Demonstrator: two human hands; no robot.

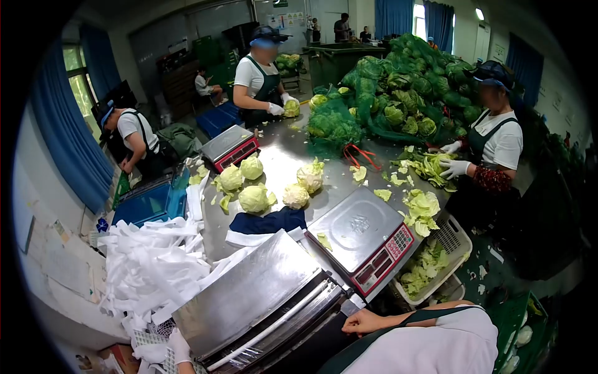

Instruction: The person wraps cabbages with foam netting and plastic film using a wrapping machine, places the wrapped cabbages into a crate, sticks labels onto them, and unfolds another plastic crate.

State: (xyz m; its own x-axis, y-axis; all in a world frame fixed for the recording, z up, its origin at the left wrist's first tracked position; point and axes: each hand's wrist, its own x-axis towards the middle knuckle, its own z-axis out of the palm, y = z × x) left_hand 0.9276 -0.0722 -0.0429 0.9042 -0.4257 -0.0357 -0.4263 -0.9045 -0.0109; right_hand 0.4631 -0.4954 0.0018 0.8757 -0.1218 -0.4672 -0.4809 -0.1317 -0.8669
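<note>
My left hand (179, 346), in a white glove, is low at the left edge of a film wrapping machine (249, 299). It is beside a white plastic basket (149, 340), and its fingers are too small and partly hidden to read. At the machine's right end, my bare right hand (363, 321) has its fingers curled in; whatever may be inside them is hidden. A roll of clear film (268, 327) runs along the machine's near side. Beyond it stands a scale (358, 230) with a scrap of leaf on its plate.
Several trimmed cabbages (254, 198) sit on the metal table (280, 153). White foam strips (156, 262) pile up at left. Netted cabbages (411, 87) heap at the back. A crate of leaves (461, 240) is at right. Co-workers stand around; one gloved hand (455, 168) touches loose leaves.
</note>
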